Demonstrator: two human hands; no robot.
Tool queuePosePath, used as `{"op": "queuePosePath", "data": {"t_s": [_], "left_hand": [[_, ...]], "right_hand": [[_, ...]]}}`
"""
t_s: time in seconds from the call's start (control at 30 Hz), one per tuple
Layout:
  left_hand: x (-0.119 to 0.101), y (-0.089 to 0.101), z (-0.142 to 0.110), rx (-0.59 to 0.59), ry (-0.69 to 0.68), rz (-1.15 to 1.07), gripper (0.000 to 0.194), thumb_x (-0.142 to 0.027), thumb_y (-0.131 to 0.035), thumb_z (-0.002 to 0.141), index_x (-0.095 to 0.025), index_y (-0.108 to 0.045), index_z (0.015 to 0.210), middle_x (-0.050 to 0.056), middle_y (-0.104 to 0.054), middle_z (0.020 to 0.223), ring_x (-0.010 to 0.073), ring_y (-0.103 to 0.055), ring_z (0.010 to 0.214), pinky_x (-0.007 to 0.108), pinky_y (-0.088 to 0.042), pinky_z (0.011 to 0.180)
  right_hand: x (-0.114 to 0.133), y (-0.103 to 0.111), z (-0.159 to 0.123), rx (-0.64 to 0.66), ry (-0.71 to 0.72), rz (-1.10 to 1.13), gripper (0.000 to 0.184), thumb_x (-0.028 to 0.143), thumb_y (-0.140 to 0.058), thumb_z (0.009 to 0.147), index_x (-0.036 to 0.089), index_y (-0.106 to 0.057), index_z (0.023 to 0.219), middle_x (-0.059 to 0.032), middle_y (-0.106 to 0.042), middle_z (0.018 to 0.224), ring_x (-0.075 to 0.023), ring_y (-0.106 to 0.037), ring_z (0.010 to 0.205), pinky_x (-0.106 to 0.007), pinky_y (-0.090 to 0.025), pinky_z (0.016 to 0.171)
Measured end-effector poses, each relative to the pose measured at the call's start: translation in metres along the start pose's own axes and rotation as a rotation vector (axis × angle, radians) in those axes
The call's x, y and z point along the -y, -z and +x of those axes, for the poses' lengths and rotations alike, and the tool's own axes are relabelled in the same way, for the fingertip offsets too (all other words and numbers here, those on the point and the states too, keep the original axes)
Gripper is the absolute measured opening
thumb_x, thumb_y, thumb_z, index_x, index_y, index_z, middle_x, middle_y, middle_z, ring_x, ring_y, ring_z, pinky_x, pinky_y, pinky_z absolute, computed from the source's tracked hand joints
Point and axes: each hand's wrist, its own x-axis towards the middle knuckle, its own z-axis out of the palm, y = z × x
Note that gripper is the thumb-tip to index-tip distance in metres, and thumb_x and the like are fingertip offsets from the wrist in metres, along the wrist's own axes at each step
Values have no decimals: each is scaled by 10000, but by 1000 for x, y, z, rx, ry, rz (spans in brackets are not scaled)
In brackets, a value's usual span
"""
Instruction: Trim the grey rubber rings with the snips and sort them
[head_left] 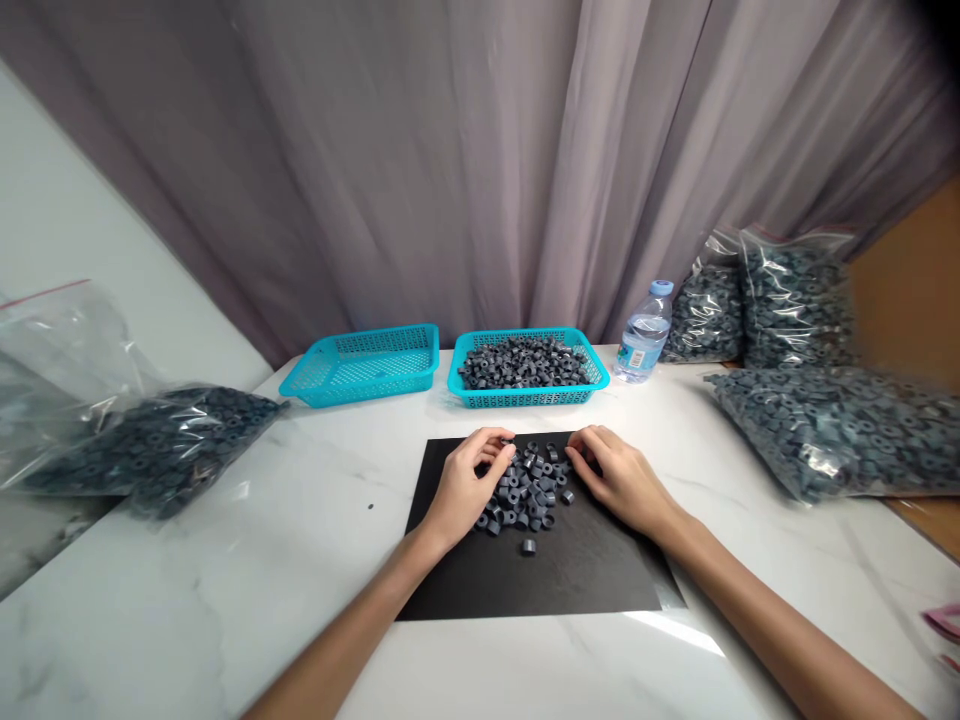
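A loose heap of small grey plastic rings (525,490) lies on a black mat (600,580), with one ring (529,547) apart at the front. My left hand (471,478) is at the heap's left side, its thumb and forefinger pinched on a dark grey ring (508,441) at the far edge. On the right of the heap my right hand (621,478) rests over the mat. Its fingers are curled, with thumb and fingertips close together; whatever may be between them is too small to make out. One ring (568,497) sits just left of its thumb.
Behind the mat stand a blue basket (457,372) full of grey rings and a blue basket (360,385) with nothing visible inside. A water bottle (645,335) and bags of rings (799,300) are at right. Another bag (202,435) lies left. A dark speck (370,506) is on the table.
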Motion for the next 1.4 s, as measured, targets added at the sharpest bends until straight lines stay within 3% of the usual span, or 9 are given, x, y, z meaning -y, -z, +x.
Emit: {"op": "queuePosePath", "data": {"t_s": [0.13,0.4,0.67,0.97,1.4], "left_hand": [[0,1,-1,4,-15,28,225,-363,-615,946,-182,-665,1071,57,-688,954,170,-664,813,277,-538,763],[-3,1,0,-17,-12,81,203,-363,-581,956,-186,-663,1009,-5,-584,760,124,-495,616,234,-410,593],[-7,4,-1,-20,7,58,212,-390,-566,965,-200,-659,985,21,-658,858,168,-583,767,268,-441,725],[0,9,4,-37,70,-84,513,-511,-295,1049,-177,-675,963,59,-705,885,228,-661,910,348,-476,919],[5,6,7,0,115,-161,483,-583,-419,990,-171,-664,931,80,-701,1004,240,-696,943,371,-519,938]], "right_hand": [[0,0,0,-1,0,-6,127,297,-416,1053,227,-504,994,-67,-626,953,-220,-611,869,-351,-499,760],[2,1,1,1,3,-8,129,297,-414,1053,226,-504,994,-69,-629,951,-223,-609,868,-360,-502,765],[-1,0,-1,7,4,2,124,298,-415,1054,227,-498,995,-75,-621,964,-226,-603,868,-360,-501,774],[-2,0,-2,12,5,8,112,289,-425,1053,226,-507,1008,-70,-623,978,-218,-600,881,-363,-504,789],[-1,0,-1,7,-2,13,107,311,-432,1052,227,-478,1004,-66,-605,962,-217,-613,848,-344,-495,725]]}}
